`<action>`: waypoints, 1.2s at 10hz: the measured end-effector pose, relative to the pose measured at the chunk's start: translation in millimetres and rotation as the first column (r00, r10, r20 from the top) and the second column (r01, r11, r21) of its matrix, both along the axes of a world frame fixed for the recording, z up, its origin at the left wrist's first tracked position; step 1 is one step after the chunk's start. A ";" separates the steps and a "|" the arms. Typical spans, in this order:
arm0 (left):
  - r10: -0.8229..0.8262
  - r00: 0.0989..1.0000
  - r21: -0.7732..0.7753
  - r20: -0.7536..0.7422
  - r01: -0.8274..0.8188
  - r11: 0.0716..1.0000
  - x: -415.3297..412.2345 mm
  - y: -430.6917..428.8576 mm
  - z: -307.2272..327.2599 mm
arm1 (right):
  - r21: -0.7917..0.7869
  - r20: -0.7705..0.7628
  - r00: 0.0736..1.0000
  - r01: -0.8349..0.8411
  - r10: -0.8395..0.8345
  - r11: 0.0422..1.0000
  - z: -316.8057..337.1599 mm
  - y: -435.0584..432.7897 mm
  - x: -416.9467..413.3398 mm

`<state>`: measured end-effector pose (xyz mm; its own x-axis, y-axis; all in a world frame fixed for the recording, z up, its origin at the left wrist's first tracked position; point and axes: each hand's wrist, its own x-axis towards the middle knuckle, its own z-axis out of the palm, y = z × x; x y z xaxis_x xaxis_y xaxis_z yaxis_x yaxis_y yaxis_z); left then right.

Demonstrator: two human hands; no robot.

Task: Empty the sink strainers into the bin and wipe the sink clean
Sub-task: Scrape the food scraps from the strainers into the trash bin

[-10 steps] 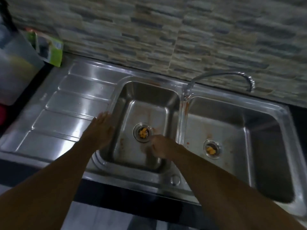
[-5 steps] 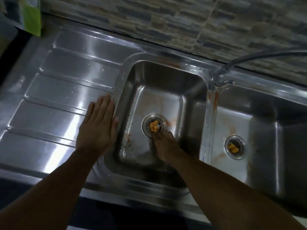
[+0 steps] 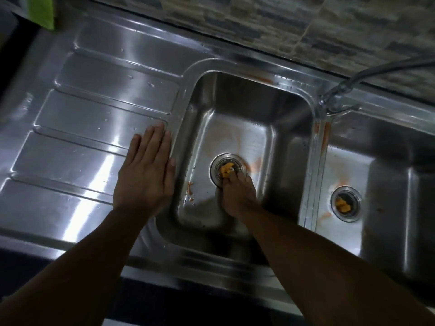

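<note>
Double-bowl stainless steel sink (image 3: 235, 67), brushed and glossy, rounded rectangular bowls pressed into one sheet, with a ribbed drainboard (image 3: 82, 142) on the left carrying broad shallow steps and a few water beads. Left bowl (image 3: 235, 109) runs its long axis away from the person; its floor shows faint orange smears and a small red-orange streak near the left wall. At its centre sits a round metal strainer (image 3: 227, 170), lying flat in the drain, holding a few orange food chunks (image 3: 226, 171). Right bowl (image 3: 388, 175) — also stained orange on the floor — has a second round strainer (image 3: 346, 203) seated in its drain with more orange scraps (image 3: 342, 205) inside. Left hand (image 3: 146, 177) lies flat on the drainboard, fingers together and extended, thumb along the rim of the left bowl, holding nothing. Right hand (image 3: 237, 194) is down in the left bowl, fingertips bunched narrowly at the near edge of the strainer, touching it; whether they actually grip it I cannot tell. Curved chrome tap (image 3: 339, 90) rises on the divider between the bowls. Behind, a rough stacked-stone tiled wall (image 3: 282, 24); a bright green object (image 3: 42, 10) shows at top left, blurred.
</note>
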<state>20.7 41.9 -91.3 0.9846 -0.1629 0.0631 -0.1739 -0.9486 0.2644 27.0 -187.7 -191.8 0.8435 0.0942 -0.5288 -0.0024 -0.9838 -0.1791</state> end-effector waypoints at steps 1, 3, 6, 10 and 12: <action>-0.002 1.000 0.000 0.014 0.002 1.000 0.3 0.2 -0.5 | -0.057 0.021 0.996 -0.084 0.085 0.995 5.4 4.3 -1.4; -0.004 0.999 -0.003 0.034 0.004 1.000 0.2 -0.4 0.5 | -0.007 -0.017 1.000 0.011 -0.011 1.000 10.8 3.5 -0.9; -0.004 1.000 -0.009 0.002 0.004 1.000 0.3 -0.7 3.6 | 0.039 0.195 0.977 -0.098 0.088 0.994 17.3 -6.8 4.6; -0.008 0.994 0.113 -0.112 0.020 0.993 0.7 -9.9 25.0 | 0.141 0.466 0.874 -0.228 0.138 0.963 91.2 -34.1 -23.4; -0.017 0.988 0.226 -0.152 0.052 0.973 -10.6 -51.7 52.7 | 0.272 0.602 0.793 -0.315 0.095 0.909 144.8 -77.4 -47.3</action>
